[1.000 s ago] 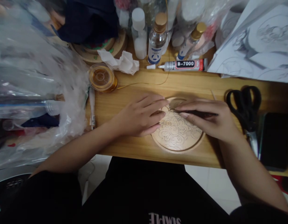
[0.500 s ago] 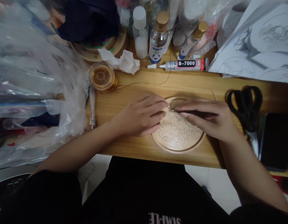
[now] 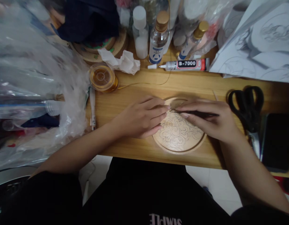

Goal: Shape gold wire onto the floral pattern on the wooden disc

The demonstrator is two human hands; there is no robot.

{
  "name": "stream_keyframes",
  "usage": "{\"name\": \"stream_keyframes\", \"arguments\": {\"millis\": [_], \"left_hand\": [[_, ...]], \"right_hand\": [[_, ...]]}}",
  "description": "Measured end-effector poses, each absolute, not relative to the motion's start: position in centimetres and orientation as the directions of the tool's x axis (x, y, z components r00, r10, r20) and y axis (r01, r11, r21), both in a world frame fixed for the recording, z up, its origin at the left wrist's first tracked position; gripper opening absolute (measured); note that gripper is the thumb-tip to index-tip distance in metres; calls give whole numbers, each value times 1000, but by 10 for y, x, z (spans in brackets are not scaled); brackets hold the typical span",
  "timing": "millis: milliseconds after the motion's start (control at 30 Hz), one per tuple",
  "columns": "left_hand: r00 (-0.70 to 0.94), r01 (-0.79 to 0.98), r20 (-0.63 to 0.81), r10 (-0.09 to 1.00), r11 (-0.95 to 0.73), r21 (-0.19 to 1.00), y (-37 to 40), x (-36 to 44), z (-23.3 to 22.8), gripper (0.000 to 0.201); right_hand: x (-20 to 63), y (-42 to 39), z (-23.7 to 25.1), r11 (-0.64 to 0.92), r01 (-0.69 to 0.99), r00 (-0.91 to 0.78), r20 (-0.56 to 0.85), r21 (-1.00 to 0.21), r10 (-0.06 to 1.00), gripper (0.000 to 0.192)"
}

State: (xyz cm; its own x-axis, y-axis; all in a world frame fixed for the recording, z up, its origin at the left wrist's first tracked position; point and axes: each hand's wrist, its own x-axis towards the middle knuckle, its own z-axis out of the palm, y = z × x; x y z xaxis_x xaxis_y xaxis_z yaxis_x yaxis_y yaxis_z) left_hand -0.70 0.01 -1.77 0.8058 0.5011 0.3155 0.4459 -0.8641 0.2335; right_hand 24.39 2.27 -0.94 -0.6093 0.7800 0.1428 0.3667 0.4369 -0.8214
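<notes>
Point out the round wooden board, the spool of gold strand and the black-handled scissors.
Round wooden board (image 3: 178,132): head view, on the middle of its patterned face.
Spool of gold strand (image 3: 103,77): head view, on its round top.
Black-handled scissors (image 3: 249,121): head view, on the handles just above the blades.

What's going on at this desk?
Someone's bare left hand lies over the left side of a round wooden board drawn with flower outlines. The right hand pinches a slim dark tool, its tip near the board's upper part. A spool of golden strand sits to the left, black-handled scissors to the right.
</notes>
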Motion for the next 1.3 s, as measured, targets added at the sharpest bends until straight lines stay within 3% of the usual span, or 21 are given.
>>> {"name": "stream_keyframes", "arguments": {"millis": [467, 967, 1300], "left_hand": [[809, 464, 287, 513, -857, 223, -1, -5, -15, 25], [803, 496, 299, 515, -857, 142, -3, -3, -22, 42], [800, 520, 225, 557, -830, 202, -3, -4, -19, 41]], "right_hand": [[244, 24, -10, 409, 337, -597, 143, -848, 789, 22], [241, 22, -9, 373, 381, -461, 176, -846, 870, 13], [242, 21, -12, 375, 394, -473, 165, -839, 866, 16]]}}
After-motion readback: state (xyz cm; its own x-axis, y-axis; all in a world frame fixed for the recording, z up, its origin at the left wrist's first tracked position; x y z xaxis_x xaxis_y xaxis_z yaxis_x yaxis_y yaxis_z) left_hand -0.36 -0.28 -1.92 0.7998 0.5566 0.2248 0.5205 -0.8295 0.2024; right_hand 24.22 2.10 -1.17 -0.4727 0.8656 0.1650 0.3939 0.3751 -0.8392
